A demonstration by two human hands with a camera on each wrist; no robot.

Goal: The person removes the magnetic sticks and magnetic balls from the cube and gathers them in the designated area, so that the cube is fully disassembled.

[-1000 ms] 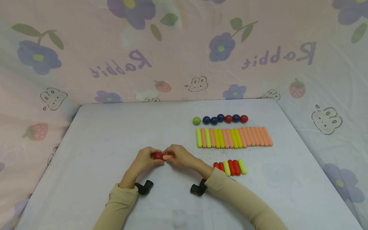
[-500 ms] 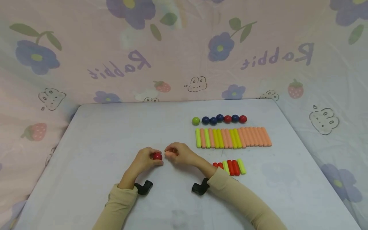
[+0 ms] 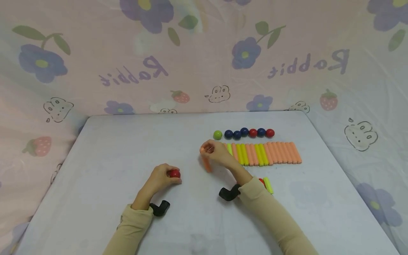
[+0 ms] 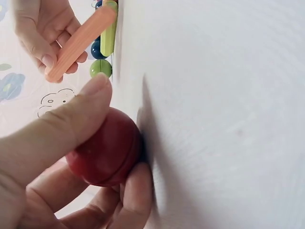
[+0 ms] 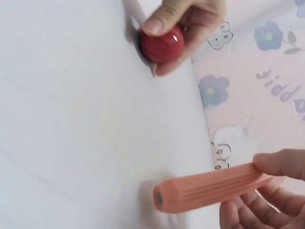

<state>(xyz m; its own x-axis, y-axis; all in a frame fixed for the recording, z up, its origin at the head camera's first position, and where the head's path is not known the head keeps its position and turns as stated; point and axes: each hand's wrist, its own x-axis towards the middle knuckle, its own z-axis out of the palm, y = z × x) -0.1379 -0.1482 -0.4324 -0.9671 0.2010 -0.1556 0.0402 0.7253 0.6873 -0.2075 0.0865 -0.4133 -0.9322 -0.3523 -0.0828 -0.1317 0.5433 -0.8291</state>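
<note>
Near the middle of the white table, my left hand (image 3: 162, 176) holds a glossy red ball (image 3: 175, 173) between thumb and fingers. The left wrist view shows the thumb lying over the ball (image 4: 107, 150), close to the tabletop. Off to the right, my right hand (image 3: 220, 154) pinches an orange stick (image 3: 207, 165) by one end, its other end pointing down toward the table. In the right wrist view the stick (image 5: 209, 190) has ridged sides and a small grey disc in its end. It is apart from the red ball.
Behind the right hand, a row of orange, yellow and green sticks (image 3: 283, 152) lies side by side, its left end partly hidden. Farther back is a line of balls: green (image 3: 217, 135), dark blue (image 3: 228, 134) and red (image 3: 270, 133). Shorter sticks (image 3: 268, 185) are mostly covered by the right sleeve.
My right hand has drawn the orange stick away from the red ball, then moved right and away from me, tilting the stick downward. My left hand has stayed in place with the ball.
</note>
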